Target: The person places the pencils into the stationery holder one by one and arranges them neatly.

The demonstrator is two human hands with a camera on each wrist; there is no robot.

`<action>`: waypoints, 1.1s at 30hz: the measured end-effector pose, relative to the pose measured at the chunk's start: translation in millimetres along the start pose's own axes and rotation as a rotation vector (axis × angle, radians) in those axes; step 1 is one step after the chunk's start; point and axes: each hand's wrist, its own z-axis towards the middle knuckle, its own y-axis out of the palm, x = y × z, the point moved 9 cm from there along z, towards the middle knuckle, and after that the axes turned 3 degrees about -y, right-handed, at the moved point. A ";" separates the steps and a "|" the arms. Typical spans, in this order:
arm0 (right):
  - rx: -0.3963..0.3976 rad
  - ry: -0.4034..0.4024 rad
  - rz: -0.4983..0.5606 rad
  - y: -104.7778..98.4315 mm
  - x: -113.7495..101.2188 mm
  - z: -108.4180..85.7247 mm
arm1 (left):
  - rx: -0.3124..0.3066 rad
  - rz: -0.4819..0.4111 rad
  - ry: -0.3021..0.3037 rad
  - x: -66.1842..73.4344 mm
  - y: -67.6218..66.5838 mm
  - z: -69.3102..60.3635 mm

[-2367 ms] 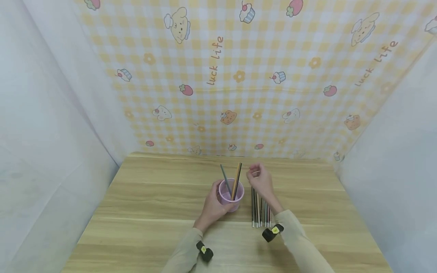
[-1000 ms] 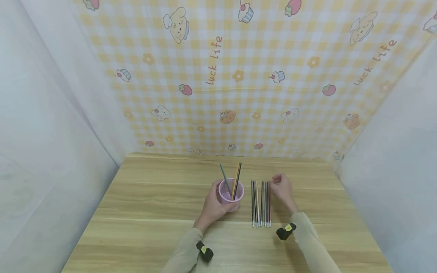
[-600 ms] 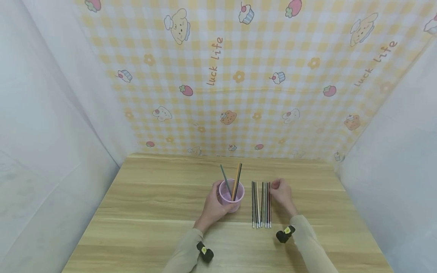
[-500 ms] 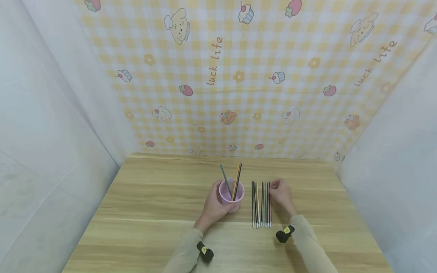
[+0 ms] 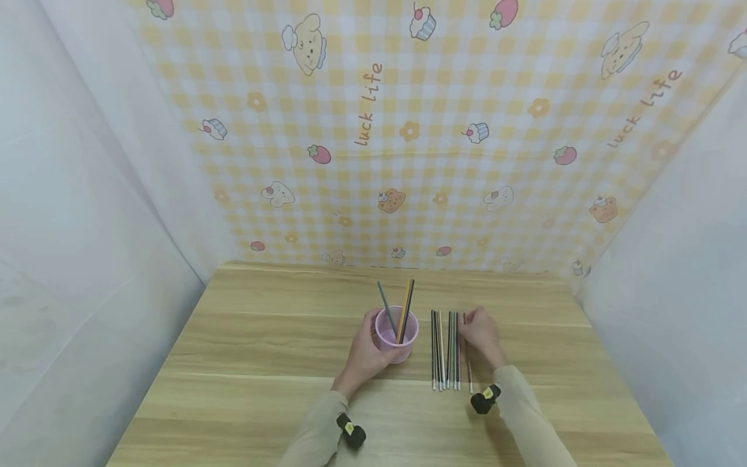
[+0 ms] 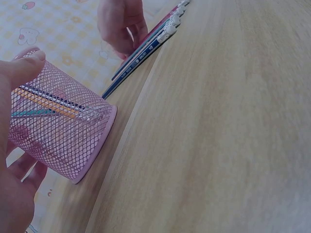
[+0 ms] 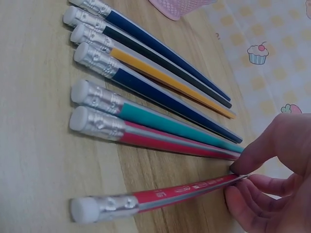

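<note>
My left hand [image 5: 363, 355] grips a pink mesh pencil cup [image 6: 73, 141], thumb on one side and fingers on the other. Inside the cup stand a teal pencil [image 5: 382, 296], a yellow pencil [image 5: 404, 301] and a dark pencil [image 5: 410, 297], leaning with eraser ends down. To the right, my right hand [image 5: 481, 332] pinches a red pencil [image 7: 180, 192] near its far end between thumb and fingers. That pencil is angled apart from a row of several pencils, among them another red pencil [image 7: 170, 142], a teal pencil [image 7: 170, 124] and a yellow pencil [image 7: 160, 73].
Everything is on a wood-grain table [image 5: 257, 363]. A yellow checked cloth [image 5: 443, 97] hangs behind its far edge, with white curtains [image 5: 87, 227] on both sides. The row of pencils lies just right of the cup, white erasers toward the person.
My right hand has moved from beside the cup to the right end of the row. It has drawn the outermost red pencil away to the right. My left hand and the cup stay put.
</note>
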 end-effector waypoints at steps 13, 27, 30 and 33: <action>-0.056 0.021 -0.033 -1.0 6.4 -1.0 | 0.000 0.002 0.002 0.6 0.9 0.2; 0.002 -0.072 0.095 -25.0 -9.2 -5.5 | -0.006 -0.014 0.007 0.5 0.8 0.1; 0.024 -0.086 0.101 -30.9 -15.2 -5.3 | -0.007 -0.017 0.008 1.0 0.7 0.3; 0.051 -0.092 0.108 -35.6 -19.6 -4.3 | -0.010 -0.016 0.006 0.9 0.9 0.0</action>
